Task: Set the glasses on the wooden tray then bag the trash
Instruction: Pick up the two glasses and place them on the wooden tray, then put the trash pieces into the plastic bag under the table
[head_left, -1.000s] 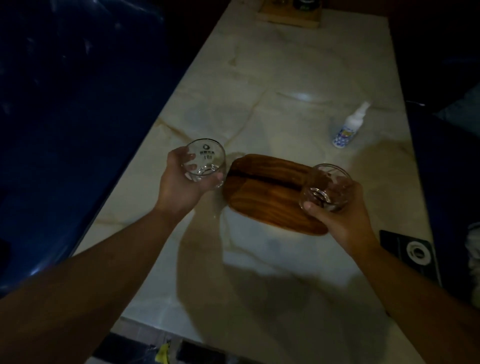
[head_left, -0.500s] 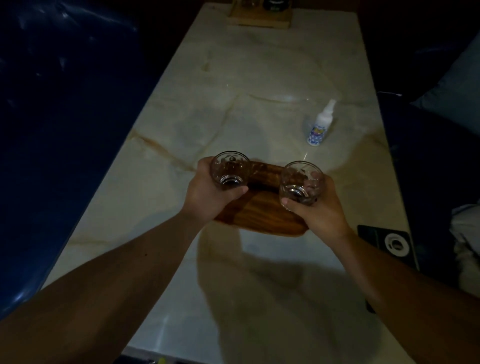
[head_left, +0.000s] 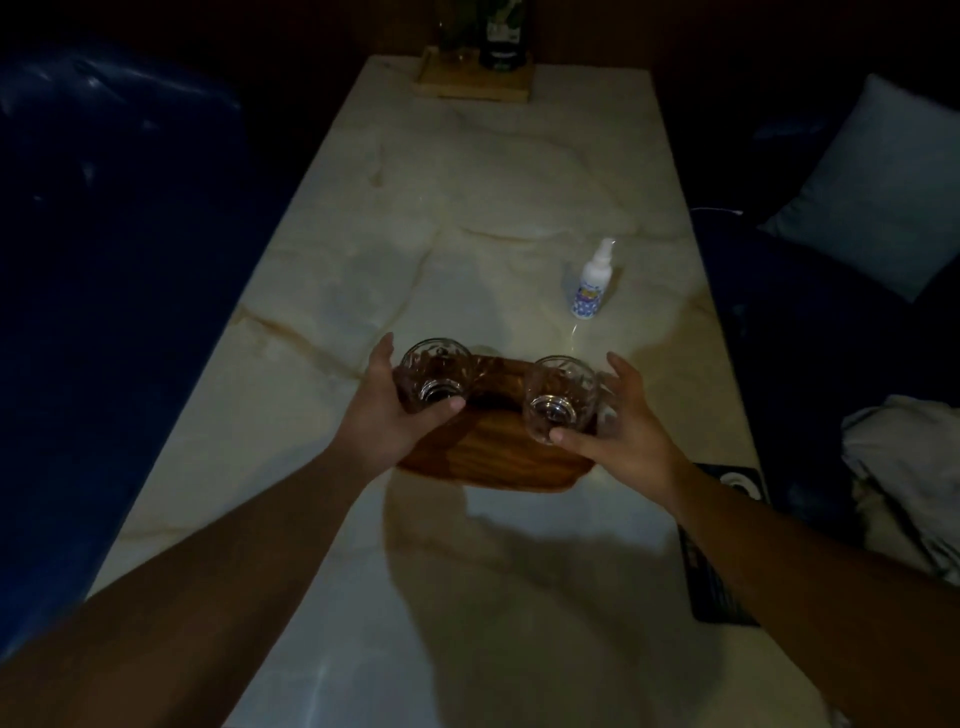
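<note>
Two clear glasses stand on the wooden tray (head_left: 498, 457) in the middle of the marble table. My left hand (head_left: 384, 410) is beside the left glass (head_left: 436, 376). Its fingers are straightened away from the glass and its thumb lies against the base. My right hand (head_left: 618, 426) is beside the right glass (head_left: 561, 397), fingers spread clear of the side, thumb tip at the base. Both glasses are upright and look empty. No trash or bag is in view.
A small white spray bottle (head_left: 592, 283) stands beyond the tray to the right. A dark flat device (head_left: 727, 540) lies at the table's right edge. A wooden stand with bottles (head_left: 475, 78) sits at the far end. Blue seating flanks both sides, with a pale cushion (head_left: 878, 187).
Both hands brought the glasses inward and down onto the tray. The fingers that were wrapped around the glasses have since spread apart.
</note>
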